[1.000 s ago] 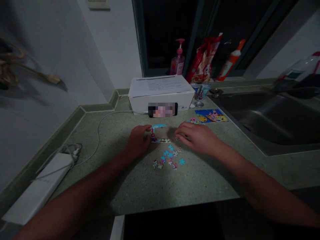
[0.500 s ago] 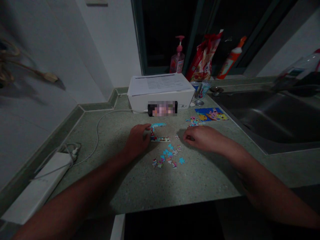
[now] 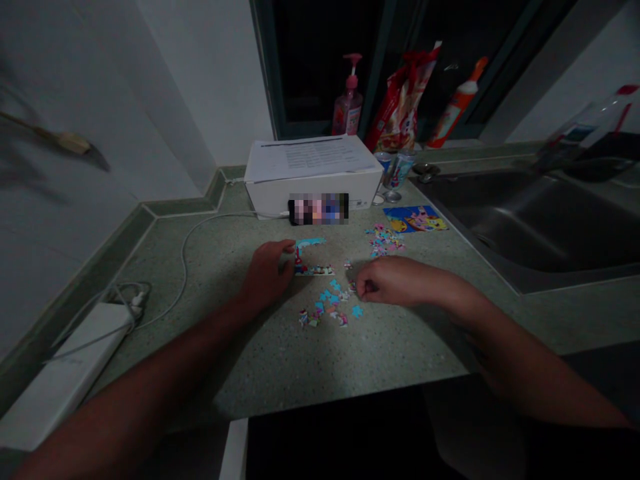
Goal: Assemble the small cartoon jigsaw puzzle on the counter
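Observation:
A partly joined jigsaw puzzle [image 3: 315, 270] lies on the counter, with a light blue strip along its top, a left side and a bottom row. My left hand [image 3: 270, 270] rests at its left edge, forefinger and thumb apart, the fingertips by the puzzle's side. To the right, my right hand [image 3: 383, 280] has its fingers curled, and their tips meet a small puzzle piece [image 3: 352, 287]. Another single piece [image 3: 349, 265] lies just above it. Several loose puzzle pieces [image 3: 330, 297] are scattered below the joined part. A second pile of pieces [image 3: 385, 240] sits beyond my right hand.
A phone [image 3: 319, 209] leans on a white box [image 3: 315, 180], its cable running left to a power strip [image 3: 75, 373]. A blue picture card [image 3: 416, 219] lies near the sink [image 3: 565, 227]. Cans [image 3: 400, 170] and a pump bottle [image 3: 348, 110] stand behind.
My right hand has moved slightly towards me, away from the single piece and down to another loose one. My left hand stays by the puzzle. The whole view has shifted a little.

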`<state>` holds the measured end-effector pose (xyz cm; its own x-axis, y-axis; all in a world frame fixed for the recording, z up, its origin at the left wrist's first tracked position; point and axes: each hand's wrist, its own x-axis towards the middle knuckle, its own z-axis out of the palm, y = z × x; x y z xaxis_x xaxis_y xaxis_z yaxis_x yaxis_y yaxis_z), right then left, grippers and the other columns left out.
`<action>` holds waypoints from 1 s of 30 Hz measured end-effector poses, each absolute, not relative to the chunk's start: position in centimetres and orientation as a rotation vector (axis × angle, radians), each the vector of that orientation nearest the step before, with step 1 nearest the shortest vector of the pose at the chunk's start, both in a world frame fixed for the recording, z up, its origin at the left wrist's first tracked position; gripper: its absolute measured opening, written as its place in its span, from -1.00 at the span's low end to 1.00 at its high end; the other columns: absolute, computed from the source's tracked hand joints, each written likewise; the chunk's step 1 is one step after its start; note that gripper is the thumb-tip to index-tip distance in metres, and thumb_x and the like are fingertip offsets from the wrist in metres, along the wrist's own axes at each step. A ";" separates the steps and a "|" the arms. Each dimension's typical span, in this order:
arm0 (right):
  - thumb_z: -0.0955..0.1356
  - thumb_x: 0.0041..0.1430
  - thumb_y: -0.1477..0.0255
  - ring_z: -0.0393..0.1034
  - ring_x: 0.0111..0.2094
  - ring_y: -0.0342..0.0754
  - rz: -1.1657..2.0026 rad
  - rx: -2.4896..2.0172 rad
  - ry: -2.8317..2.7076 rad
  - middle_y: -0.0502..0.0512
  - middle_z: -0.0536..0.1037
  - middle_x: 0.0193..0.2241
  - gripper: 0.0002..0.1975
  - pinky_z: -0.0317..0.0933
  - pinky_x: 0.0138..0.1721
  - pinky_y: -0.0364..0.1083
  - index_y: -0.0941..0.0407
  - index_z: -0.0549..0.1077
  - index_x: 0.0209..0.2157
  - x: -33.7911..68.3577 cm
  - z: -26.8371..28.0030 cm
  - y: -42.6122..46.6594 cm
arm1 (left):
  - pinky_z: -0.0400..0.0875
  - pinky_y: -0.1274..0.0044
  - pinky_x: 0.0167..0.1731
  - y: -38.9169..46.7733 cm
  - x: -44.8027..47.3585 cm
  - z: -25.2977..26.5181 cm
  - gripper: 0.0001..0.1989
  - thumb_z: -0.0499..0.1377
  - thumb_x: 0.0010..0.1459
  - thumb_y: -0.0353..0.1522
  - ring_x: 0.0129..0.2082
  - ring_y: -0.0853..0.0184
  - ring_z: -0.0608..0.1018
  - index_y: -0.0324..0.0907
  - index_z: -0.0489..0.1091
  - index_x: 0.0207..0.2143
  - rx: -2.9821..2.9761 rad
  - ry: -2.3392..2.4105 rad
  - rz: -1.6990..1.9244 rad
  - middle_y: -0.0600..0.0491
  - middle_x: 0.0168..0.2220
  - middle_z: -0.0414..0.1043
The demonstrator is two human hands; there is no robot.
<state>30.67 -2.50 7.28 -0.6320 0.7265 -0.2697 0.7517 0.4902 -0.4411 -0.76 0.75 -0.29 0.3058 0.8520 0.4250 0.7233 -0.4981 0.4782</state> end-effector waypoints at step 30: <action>0.44 0.32 0.52 0.54 -0.11 0.06 -0.602 1.363 2.886 0.18 0.63 -0.03 -0.79 0.28 -0.13 -0.01 0.05 0.67 -0.05 27.5 5.1 -2.4 | 0.49 0.06 0.24 0.6 -0.6 -0.1 -0.56 0.15 0.23 -0.46 0.08 0.03 0.64 -0.12 0.47 0.15 2.351 1.445 0.959 -0.09 0.02 0.66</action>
